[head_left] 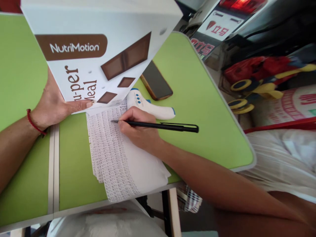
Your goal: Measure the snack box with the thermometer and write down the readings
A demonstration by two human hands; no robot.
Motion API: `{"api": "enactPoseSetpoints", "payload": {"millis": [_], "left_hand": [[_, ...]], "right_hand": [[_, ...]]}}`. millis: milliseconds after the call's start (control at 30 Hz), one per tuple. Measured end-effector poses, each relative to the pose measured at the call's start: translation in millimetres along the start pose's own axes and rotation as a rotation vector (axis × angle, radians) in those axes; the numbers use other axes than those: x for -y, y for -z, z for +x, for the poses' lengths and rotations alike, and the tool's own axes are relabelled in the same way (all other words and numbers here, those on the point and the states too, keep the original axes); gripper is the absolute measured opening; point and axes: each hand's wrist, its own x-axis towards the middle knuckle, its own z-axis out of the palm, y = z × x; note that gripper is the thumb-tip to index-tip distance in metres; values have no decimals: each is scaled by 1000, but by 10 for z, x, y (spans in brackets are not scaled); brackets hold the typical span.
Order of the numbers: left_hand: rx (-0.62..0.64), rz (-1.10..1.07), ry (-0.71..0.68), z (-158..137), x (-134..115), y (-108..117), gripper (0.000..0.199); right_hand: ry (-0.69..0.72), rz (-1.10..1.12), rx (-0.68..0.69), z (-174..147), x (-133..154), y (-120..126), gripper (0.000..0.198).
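My left hand point(55, 102), with a red cord at the wrist, grips the lower left edge of a white NutriMotion box point(79, 72). Its thumb lies over the box's front; the other fingers are hidden behind. In my right hand point(139, 130) is a black pen point(170, 126), its tip at the paper. Beneath that hand lie several overlapping sheets of paper point(148, 171), covered on the left with dense rows of small handwriting. The box's lower edge covers the top of the sheets. A white-and-blue infrared thermometer point(158, 110) lies just beyond the right hand.
A smartphone point(158, 82) in a brown case lies beyond the thermometer on the green folding table point(207, 131). A metal seam point(53, 171) crosses the table on the left. At right are a vehicle's rear plate point(219, 26), yellow-handled things point(261, 90) and a printed sack point(293, 103).
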Motion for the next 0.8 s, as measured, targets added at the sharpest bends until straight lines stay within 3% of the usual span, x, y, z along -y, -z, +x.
{"api": "enactPoseSetpoints", "payload": {"millis": [100, 500, 800], "left_hand": [[64, 20, 40, 1, -37, 13, 44], [64, 12, 55, 3, -76, 10, 47], [42, 10, 35, 6, -64, 0, 45]], "right_hand": [[1, 6, -17, 0, 0, -2, 9], [27, 14, -45, 1, 19, 20, 10], [21, 58, 51, -14, 16, 1, 9]]}}
